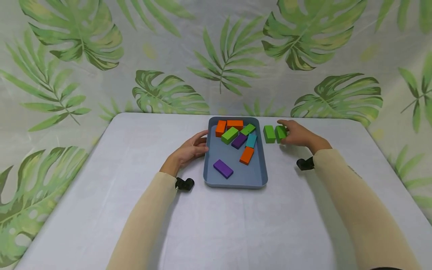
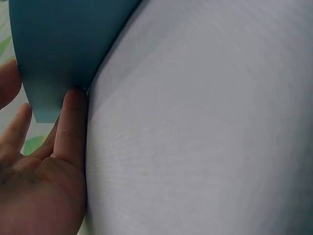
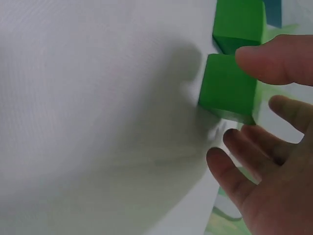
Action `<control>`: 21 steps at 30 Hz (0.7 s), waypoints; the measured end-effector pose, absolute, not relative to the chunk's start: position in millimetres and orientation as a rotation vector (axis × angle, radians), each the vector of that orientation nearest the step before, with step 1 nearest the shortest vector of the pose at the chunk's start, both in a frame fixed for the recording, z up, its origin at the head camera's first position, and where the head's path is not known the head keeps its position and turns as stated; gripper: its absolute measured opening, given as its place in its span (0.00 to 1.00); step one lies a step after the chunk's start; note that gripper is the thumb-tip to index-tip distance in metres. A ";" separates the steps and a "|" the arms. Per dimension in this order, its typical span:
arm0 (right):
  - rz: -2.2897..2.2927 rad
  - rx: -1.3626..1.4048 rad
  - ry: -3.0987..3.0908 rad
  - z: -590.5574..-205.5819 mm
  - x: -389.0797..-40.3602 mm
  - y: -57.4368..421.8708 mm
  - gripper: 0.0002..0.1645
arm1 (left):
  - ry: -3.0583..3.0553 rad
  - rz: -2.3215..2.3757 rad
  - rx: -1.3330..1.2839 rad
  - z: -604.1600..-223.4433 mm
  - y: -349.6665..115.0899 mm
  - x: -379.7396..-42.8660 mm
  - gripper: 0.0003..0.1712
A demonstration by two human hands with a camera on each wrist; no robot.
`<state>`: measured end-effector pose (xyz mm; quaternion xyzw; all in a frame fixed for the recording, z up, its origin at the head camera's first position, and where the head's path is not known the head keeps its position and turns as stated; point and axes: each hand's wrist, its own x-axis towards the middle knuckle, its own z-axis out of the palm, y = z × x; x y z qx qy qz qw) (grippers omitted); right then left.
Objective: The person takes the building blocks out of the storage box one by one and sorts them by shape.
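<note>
A grey-blue tray (image 1: 236, 182) holds several coloured blocks, among them a purple block (image 1: 223, 168) near its front left. Beside the tray's left wall is my left hand (image 1: 189, 153), its fingers extended against the wall's outer side, as the left wrist view shows at the tray's wall (image 2: 63, 49). Two green blocks stand on the table right of the tray: a nearer-to-tray one (image 1: 269, 134) and an outer one (image 1: 280, 134). Around the outer green block (image 3: 229, 83) my right hand (image 1: 297, 135) is spread, thumb overlapping one end in view, other fingers loosely extended with a visible gap below it.
Inside the tray are orange blocks (image 1: 247, 155), green blocks (image 1: 230, 135), a blue block (image 1: 251, 141) and another purple block (image 1: 239, 141), grouped toward the back and right. A white cloth (image 1: 216, 225) covers the table. Behind hangs a leaf-patterned curtain (image 1: 236, 101).
</note>
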<state>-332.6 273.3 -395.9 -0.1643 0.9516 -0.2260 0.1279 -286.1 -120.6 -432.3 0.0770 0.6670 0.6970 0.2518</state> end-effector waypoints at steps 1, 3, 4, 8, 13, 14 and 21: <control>-0.658 -0.481 2.768 -394.3 -332.3 273.5 0.48 | 1.815 1.896 0.211 -432.6 -120.7 -286.1 0.41; -0.674 -0.482 2.764 -389.5 -331.4 273.0 0.47 | 1.813 1.901 0.212 -433.2 -120.8 -286.5 0.41; -0.683 -0.480 2.764 -386.7 -331.1 272.3 0.46 | 1.812 1.903 0.213 -433.3 -120.8 -286.5 0.41; -0.694 -0.478 2.791 -373.9 -329.4 264.9 0.42 | 1.812 1.906 0.208 -433.4 -120.6 -286.7 0.41; -0.609 -0.514 2.888 -358.0 -328.5 246.4 0.36 | 1.812 1.904 0.196 -432.7 -120.1 -286.9 0.41; -0.591 -0.525 2.907 -354.9 -328.4 241.9 0.36 | 1.812 1.906 0.191 -432.5 -120.0 -286.9 0.41; -0.535 -0.628 2.956 -341.0 -329.7 210.0 0.31 | 1.812 1.905 0.188 -432.5 -119.5 -285.9 0.41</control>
